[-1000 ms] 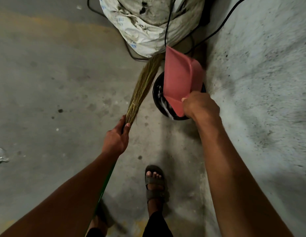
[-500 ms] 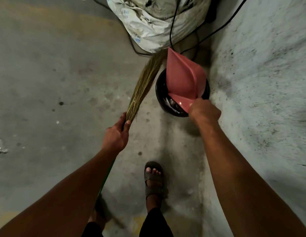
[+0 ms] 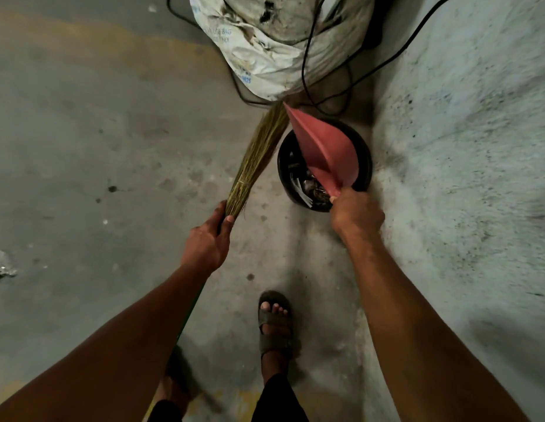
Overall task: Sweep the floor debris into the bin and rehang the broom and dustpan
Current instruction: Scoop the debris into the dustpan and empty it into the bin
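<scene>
A black round bin (image 3: 364, 159) stands on the concrete floor beside the wall, with scraps of rubbish inside. My right hand (image 3: 356, 214) grips the handle of a pink dustpan (image 3: 323, 150), which is tipped on edge over the bin's mouth. My left hand (image 3: 208, 242) holds a straw broom (image 3: 259, 156) where the bristles are bound. Its bristles point away toward the sack, and its green handle runs back under my forearm, mostly hidden.
A large dirty white sack (image 3: 274, 41) sits just beyond the bin, with black cables (image 3: 304, 71) draped over and around it. A rough grey wall (image 3: 478, 147) rises on the right. A crumpled bit of debris (image 3: 0, 266) lies at the far left. My sandalled foot (image 3: 275, 324) is below the bin.
The dustpan has turned further onto its edge and dropped lower over the bin. My right hand has moved slightly down and right. The broom has barely shifted.
</scene>
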Demonstrator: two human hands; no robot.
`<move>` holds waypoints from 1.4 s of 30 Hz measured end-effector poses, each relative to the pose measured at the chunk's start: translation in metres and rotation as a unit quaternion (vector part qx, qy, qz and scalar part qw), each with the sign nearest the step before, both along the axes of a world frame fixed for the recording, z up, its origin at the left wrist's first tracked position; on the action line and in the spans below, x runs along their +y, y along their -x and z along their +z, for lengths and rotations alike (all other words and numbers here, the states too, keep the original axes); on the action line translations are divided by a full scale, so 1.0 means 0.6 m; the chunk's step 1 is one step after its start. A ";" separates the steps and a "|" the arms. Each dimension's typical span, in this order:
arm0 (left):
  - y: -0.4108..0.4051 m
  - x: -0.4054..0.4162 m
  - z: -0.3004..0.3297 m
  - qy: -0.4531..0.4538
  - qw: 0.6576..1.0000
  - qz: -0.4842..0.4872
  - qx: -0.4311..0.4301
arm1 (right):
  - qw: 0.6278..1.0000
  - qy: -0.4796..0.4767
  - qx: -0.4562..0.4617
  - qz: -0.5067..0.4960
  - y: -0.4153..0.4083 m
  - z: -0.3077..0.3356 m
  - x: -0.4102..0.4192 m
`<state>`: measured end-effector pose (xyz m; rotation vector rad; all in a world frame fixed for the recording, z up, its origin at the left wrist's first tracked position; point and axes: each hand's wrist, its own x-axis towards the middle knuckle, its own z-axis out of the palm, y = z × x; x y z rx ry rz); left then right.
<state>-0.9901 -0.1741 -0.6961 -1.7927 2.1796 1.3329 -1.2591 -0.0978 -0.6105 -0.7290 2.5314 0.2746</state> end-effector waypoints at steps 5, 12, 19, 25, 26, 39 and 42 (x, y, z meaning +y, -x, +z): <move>-0.005 0.002 -0.006 0.005 1.000 -0.006 0.007 | 1.000 -0.020 0.010 0.002 0.030 -0.006 0.003; -0.018 0.021 0.000 0.013 1.000 0.016 0.018 | 0.991 0.097 0.029 -0.083 0.000 0.046 0.006; -0.069 0.012 -0.006 -0.008 0.999 0.042 0.002 | 0.959 0.247 -0.012 -0.139 -0.139 0.053 -0.037; -0.184 -0.020 -0.058 -0.056 0.995 0.034 -0.079 | 0.917 0.293 -0.203 -0.178 -0.308 -0.019 -0.089; -0.214 -0.027 -0.067 -0.053 0.993 0.045 -0.095 | 0.906 0.286 -0.243 -0.194 -0.342 -0.033 -0.097; -0.725 -0.140 -0.131 -0.021 0.949 0.261 -0.178 | 0.830 0.222 -0.437 -0.268 -0.786 -0.085 -0.213; -0.802 -0.157 -0.095 0.025 0.953 0.268 -0.143 | 0.813 0.242 -0.454 -0.272 -0.867 -0.071 -0.236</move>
